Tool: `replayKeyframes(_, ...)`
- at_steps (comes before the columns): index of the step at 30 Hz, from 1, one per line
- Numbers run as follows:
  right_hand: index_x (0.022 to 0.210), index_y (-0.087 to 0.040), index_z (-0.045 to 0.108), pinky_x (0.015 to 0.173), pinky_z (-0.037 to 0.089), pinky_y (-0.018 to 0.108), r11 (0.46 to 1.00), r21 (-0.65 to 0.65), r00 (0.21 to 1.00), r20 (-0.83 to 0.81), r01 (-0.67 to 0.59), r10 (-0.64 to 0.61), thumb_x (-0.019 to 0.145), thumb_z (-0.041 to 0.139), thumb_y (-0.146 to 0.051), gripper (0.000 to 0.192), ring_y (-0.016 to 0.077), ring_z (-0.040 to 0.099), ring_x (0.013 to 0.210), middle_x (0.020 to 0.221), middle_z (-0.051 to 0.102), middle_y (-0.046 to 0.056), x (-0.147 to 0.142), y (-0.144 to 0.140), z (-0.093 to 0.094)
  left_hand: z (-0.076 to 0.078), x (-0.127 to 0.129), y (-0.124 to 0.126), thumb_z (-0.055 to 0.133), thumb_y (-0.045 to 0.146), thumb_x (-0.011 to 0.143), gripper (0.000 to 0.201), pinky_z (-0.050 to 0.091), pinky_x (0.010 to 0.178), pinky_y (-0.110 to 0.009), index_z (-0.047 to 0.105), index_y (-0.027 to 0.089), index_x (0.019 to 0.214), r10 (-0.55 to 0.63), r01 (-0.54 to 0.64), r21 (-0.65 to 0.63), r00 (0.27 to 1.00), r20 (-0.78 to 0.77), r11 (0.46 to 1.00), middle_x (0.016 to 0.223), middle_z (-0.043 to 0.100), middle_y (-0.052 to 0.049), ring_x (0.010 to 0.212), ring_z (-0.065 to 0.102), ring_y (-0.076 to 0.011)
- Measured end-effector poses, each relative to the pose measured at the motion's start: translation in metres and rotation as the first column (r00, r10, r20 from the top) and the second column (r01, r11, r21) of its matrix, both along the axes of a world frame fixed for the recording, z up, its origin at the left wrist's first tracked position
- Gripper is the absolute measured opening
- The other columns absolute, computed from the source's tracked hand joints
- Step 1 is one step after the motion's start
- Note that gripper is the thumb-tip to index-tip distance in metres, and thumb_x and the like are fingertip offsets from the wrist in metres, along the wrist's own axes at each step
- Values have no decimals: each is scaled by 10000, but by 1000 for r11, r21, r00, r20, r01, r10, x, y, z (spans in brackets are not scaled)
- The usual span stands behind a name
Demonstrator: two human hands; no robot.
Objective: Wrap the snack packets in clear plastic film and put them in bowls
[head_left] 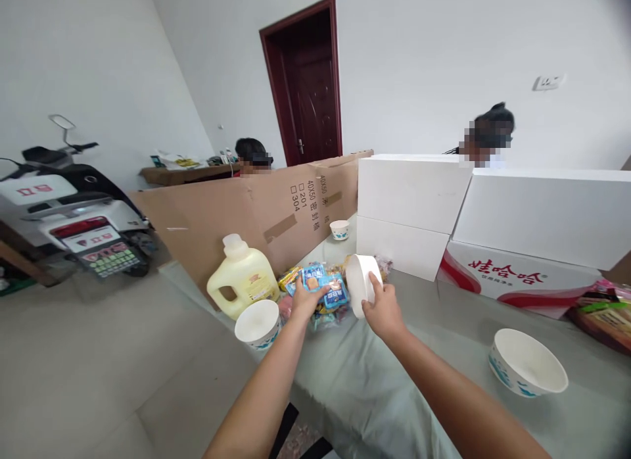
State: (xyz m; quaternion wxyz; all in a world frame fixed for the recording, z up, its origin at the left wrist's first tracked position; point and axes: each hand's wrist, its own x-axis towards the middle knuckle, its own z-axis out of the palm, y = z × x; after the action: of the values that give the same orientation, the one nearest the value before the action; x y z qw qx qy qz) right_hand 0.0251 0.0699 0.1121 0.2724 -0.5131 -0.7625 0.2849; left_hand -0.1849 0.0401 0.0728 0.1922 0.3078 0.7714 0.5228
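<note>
My left hand [306,302] is closed on blue snack packets [335,294], its thumb and fingers over their near side. Beneath and around them lies a pile of other small wrapped snacks [323,319]. In my right hand [385,311] is a plain white container [361,285], tipped on its side just right of the packets. A white bowl with a blue pattern [257,322] stands left of my left hand. Behind that bowl is a jug of pale yellow liquid [244,275].
Cardboard [276,216] and stacked white boxes [414,196] wall off the table's far side. A small bowl [340,230] stands before them; another bowl [527,363] is at the right. Two people sit behind. A scooter [89,209] stands at the left.
</note>
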Motion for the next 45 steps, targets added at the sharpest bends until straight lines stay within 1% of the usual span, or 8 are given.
replayKeyframes(7,1444,-257,325,866,494,385,952,-294,812,-533,88,-239,770,578,-469,751,244,568,1024,1154,553,76,97,4,-67,-11,3,1,726,543,652,936,246,1039,-639,354,119,1398,57,-116,-234,968,-246,965,1486,264,-280,1338,287,-499)
replayKeyframes(12,1243,-203,491,690,555,386,871,-451,725,-533,193,-436,766,515,-548,589,232,646,807,924,650,58,187,-2,-101,-8,27,-2,546,481,829,723,241,1054,-586,347,118,1422,25,-247,-191,672,-740,950,1475,305,-234,1371,233,-416)
replayKeyframes(17,1032,-212,562,705,562,391,842,-472,707,-500,262,-500,739,530,-568,463,224,651,744,811,642,50,253,19,-99,-20,76,-8,494,329,877,408,234,1074,-539,559,155,1241,-54,25,-48,541,-839,999,1370,454,-171,1335,303,-367)
replayKeyframes(23,915,-212,588,704,555,398,827,-445,774,-364,345,-519,784,419,-635,473,244,658,774,841,656,108,265,56,-102,-58,134,-2,533,198,812,306,404,973,-435,625,190,1104,-449,434,-244,469,-761,867,1152,583,-112,1129,509,-293)
replayKeyframes(30,927,-171,650,911,444,512,868,-214,848,-208,447,-488,721,520,-588,483,334,587,1019,970,653,165,242,38,-114,-22,114,79,560,39,703,637,167,1112,-533,495,205,1315,-477,397,-305,468,-744,866,1451,407,-136,1396,225,-351)
replayKeyframes(35,977,-208,678,770,520,381,936,-121,907,-234,330,-350,739,529,-553,445,238,628,854,1047,656,109,240,-32,-117,9,101,121,614,88,669,518,219,1093,-491,585,182,1178,-582,485,-357,467,-665,798,1208,615,-151,1284,411,-343)
replayKeyframes(42,1019,-257,680,898,477,434,922,157,929,53,355,-367,838,493,-520,370,274,589,1051,1101,661,95,353,-111,-121,8,144,83,565,252,786,644,429,955,-407,330,187,1381,-531,557,-137,645,-549,819,1212,574,-124,1118,549,-274)
replayKeyframes(45,1039,-270,687,866,466,473,870,297,852,237,394,-467,822,496,-476,354,306,591,1033,1097,668,96,399,-131,-134,-16,181,38,523,389,839,645,516,824,-349,249,256,1407,-626,628,246,774,-98,738,1168,583,-69,969,628,-216)
